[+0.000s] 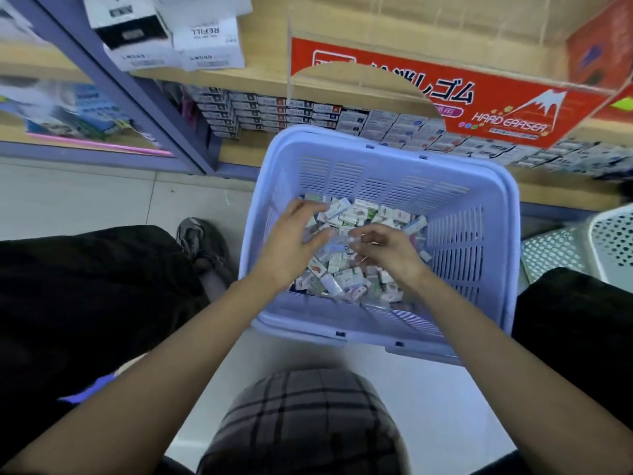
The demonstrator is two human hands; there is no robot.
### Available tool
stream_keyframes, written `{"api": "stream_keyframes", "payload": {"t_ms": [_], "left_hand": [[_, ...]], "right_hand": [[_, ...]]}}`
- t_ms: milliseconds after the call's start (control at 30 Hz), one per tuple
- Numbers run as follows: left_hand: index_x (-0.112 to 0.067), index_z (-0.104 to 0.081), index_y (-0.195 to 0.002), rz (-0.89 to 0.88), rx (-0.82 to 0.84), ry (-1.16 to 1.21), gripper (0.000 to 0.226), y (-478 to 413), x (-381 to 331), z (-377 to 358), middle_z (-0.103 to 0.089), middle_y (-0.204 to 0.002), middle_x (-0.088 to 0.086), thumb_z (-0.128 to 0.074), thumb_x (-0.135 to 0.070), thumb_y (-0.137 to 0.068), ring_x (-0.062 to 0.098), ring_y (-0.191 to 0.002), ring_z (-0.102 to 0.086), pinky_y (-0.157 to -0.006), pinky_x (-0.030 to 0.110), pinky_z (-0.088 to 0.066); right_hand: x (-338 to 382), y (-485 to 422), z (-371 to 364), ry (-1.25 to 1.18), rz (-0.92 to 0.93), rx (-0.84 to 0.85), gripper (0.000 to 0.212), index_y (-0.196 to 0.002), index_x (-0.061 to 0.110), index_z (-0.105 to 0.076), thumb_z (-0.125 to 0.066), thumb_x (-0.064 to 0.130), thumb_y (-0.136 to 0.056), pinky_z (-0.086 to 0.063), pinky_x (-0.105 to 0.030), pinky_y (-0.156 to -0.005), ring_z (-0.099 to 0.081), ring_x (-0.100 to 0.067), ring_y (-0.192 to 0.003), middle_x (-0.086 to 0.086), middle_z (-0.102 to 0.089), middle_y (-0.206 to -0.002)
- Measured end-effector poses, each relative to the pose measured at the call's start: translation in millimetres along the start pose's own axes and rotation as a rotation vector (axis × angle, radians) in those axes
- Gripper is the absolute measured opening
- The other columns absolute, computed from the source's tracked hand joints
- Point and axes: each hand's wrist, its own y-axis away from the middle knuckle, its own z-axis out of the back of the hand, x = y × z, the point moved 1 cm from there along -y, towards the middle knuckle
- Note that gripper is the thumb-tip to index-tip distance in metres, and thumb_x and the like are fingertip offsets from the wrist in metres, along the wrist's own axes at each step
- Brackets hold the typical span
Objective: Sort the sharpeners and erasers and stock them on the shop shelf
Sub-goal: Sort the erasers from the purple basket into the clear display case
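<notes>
Locate the mixed stock (352,217) in the bottom of the lavender basket (376,173), placed just in front of the shelf (246,78), presumably for a short reach to the stocking point. Note the left hand (294,241) over the mixed stock with fingers spread and relaxed, gripping nothing, probably to rake items apart. Note the right hand (387,250) beside it with fingers curled toward a small blurred piece; cannot tell whether pinched or merely touched. Treat the mixed stock as small rectangular packs, mostly white with coloured print, lying loose at all angles. Expect smooth moulded plastic in the basket, with slotted walls and a rounded rim. Observe neat rows of boxes (274,111) on the lower level of the shelf and a red card carton (479,108) marked HARD ERASER above
</notes>
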Motion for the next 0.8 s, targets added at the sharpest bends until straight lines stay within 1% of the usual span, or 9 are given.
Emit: {"api": "stream_keyframes", "payload": {"t_ms": [100,167,233,333,433,500,633,733,800], "left_hand": [[-0.006,-0.055,-0.124,0.212,0.249,0.217,0.036,-4.6,4.4,-7.6,-0.058,-0.105,0.003,-0.062,-0.016,-0.090,0.011,-0.099,-0.059,-0.081,0.016,-0.042],[-0.002,-0.061,-0.108,0.276,0.260,0.284,0.018,-5.6,8.4,-7.9,-0.063,-0.085,0.002,-0.056,-0.012,-0.093,-0.002,-0.073,-0.064,-0.063,0.013,-0.046],[-0.003,-0.060,-0.102,0.425,0.154,0.422,0.015,-7.0,14.4,-4.1,-0.066,-0.087,0.007,-0.050,-0.014,-0.097,-0.004,-0.061,-0.064,-0.052,0.011,-0.045],[-0.001,-0.052,-0.111,0.679,0.076,0.706,0.022,-7.8,31.8,-2.9,-0.068,-0.105,0.011,-0.044,-0.018,-0.100,0.007,-0.074,-0.069,-0.058,0.015,-0.052],[-0.005,-0.047,-0.112,0.793,0.062,0.773,0.016,-5.9,41.1,-5.5,-0.068,-0.095,0.004,-0.041,-0.016,-0.101,0.010,-0.079,-0.066,-0.066,0.021,-0.050],[-0.009,-0.045,-0.107,0.823,0.026,0.782,0.011,-6.7,43.7,-7.9,-0.064,-0.088,0.002,-0.040,-0.016,-0.101,0.012,-0.075,-0.060,-0.066,0.023,-0.046],[-0.019,-0.048,-0.096,0.767,0.007,0.579,0.011,-8.6,51.1,-17.3,-0.062,-0.094,0.003,-0.046,-0.029,-0.098,0.014,-0.076,-0.058,-0.072,0.029,-0.045],[-0.016,-0.042,-0.125,0.783,0.085,0.519,0.049,-8.3,53.4,-30.5,-0.058,-0.115,0.003,-0.051,-0.050,-0.091,0.019,-0.099,-0.059,-0.094,0.039,-0.046],[-0.014,-0.034,-0.137,0.822,0.131,0.606,0.066,-9.4,51.2,-38.1,-0.056,-0.124,0.003,-0.052,-0.054,-0.088,0.019,-0.105,-0.059,-0.092,0.039,-0.050]], "right_hand": [[21.9,12.4,1.6,-0.055,0.016,0.141,0.018,-0.097,0.012,-0.067,-0.066,0.002,-0.083,-0.054,-0.023,-0.062,-0.062,-0.013,-0.064,-0.004,-0.066,-0.080],[23.1,9.9,2.0,-0.268,-0.007,0.185,0.021,-0.104,0.014,-0.066,-0.062,0.006,-0.085,-0.056,-0.026,-0.069,-0.066,-0.017,-0.073,-0.004,-0.069,-0.088],[6.4,-2.9,0.5,-0.337,-0.100,0.108,0.026,-0.117,0.010,-0.060,-0.056,0.010,-0.091,-0.056,-0.028,-0.075,-0.067,-0.021,-0.084,-0.009,-0.068,-0.101],[-41.8,-24.7,-14.6,0.328,-0.230,0.052,0.027,-0.117,0.003,-0.059,-0.056,0.017,-0.093,-0.052,-0.031,-0.081,-0.062,-0.025,-0.094,-0.016,-0.063,-0.114],[-82.4,-39.3,-40.8,0.832,-0.299,0.220,0.029,-0.072,0.006,-0.057,-0.063,0.029,-0.089,-0.043,-0.029,-0.072,-0.055,-0.021,-0.081,-0.014,-0.055,-0.086],[-94.2,-46.3,-49.4,0.994,-0.260,0.174,0.028,-0.071,0.011,-0.048,-0.066,0.027,-0.086,-0.038,-0.027,-0.073,-0.048,-0.019,-0.089,-0.008,-0.047,-0.093],[-74.4,-45.2,-42.1,0.470,-0.325,0.009,0.017,-0.100,0.011,-0.055,-0.065,0.016,-0.087,-0.043,-0.028,-0.075,-0.052,-0.018,-0.089,0.001,-0.054,-0.088],[-39.5,-33.8,-27.6,0.114,-0.203,0.072,0.031,-0.114,0.013,-0.059,-0.069,0.017,-0.085,-0.049,-0.022,-0.076,-0.060,-0.013,-0.090,0.004,-0.063,-0.098],[-21.0,-25.3,-26.2,0.083,-0.104,0.151,0.030,-0.112,0.019,-0.061,-0.070,0.015,-0.083,-0.052,-0.020,-0.075,-0.062,-0.012,-0.090,0.002,-0.066,-0.102]]}}
